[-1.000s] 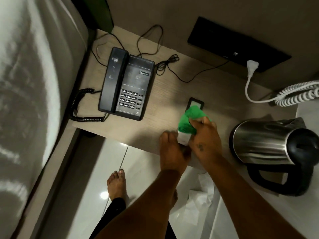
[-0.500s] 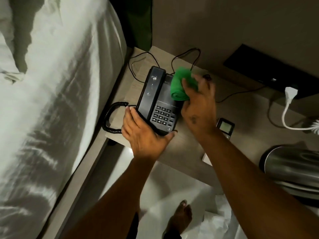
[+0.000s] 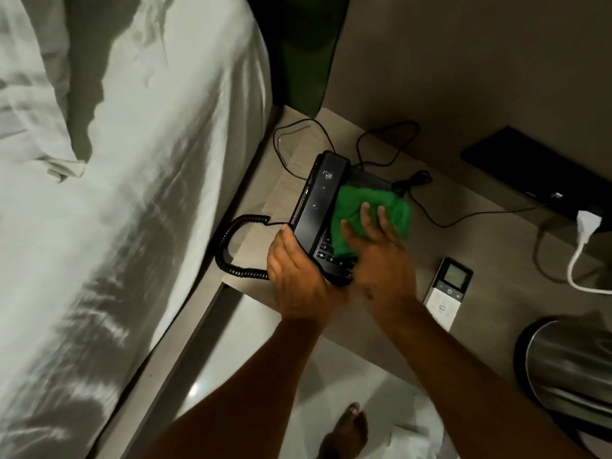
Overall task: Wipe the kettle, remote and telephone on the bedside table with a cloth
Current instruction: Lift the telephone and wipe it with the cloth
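A black telephone point(image 3: 318, 200) sits on the wooden bedside table point(image 3: 496, 260), its handset in the cradle on the left side. My left hand point(image 3: 298, 279) grips the phone's near corner. My right hand point(image 3: 381, 256) presses a green cloth point(image 3: 364, 207) flat on the phone's keypad, covering most of the keys. A white remote point(image 3: 447, 293) with a small screen lies to the right of my right hand. The steel kettle point(image 3: 573, 366) lies at the right edge, partly cut off.
A bed with white sheets point(image 3: 116, 210) runs along the left. The coiled handset cord point(image 3: 231, 246) hangs over the table's left edge. Thin black cables point(image 3: 427, 207) lie behind the phone. A white plug point(image 3: 587, 223) and cord sit by a black wall panel point(image 3: 530, 173). My bare foot point(image 3: 347, 432) stands on the floor below.
My right hand moved from the remote to the phone, then brought the cloth down from the phone's top onto the keypad. My left hand took hold of the phone's near corner.
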Demonstrator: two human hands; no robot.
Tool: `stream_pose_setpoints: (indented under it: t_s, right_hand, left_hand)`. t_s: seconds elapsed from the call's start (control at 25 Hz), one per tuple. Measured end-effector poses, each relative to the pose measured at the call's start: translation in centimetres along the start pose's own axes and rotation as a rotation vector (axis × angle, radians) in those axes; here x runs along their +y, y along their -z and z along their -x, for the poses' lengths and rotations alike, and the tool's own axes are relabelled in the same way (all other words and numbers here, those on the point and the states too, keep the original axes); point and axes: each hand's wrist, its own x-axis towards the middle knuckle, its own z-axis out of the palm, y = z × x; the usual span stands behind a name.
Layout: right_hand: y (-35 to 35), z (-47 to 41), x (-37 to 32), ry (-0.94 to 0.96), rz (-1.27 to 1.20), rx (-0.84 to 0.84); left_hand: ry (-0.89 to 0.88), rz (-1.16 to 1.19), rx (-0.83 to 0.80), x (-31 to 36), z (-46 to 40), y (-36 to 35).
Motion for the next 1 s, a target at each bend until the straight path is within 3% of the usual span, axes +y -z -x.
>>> stream_pose_setpoints:
  t_s: [0.2,0.44,0.72,0.84,1.0]
  right_hand:
    - [3.4,-7.3,0.5,-0.129,0.068,-0.006]
    - [-0.2,1.8,-1.8,-0.073,0.095,-0.111]
    - [4.0,-9.0,0.7,-0.172,0.131,0.031]
    - [2.2,-4.2,-0.2,-0.14,0.147,-0.03]
    - [-0.7,4.4,-0.9,-0.048,-0.01,-0.101]
  left_hand:
    - [0.032,-0.061,-0.018,0.1,-0.2,0.2]
    - [0.031,-0.029,-0.021,0.1,-0.2,0.1]
    - [0.021,-0.042,-0.018,0.2,-0.2,0.3]
    - [0.028,-0.014,-0.038,0.1,-0.1,0.3]
    - [0.01,0.038,-0.03,-0.2,-0.1,0.2]
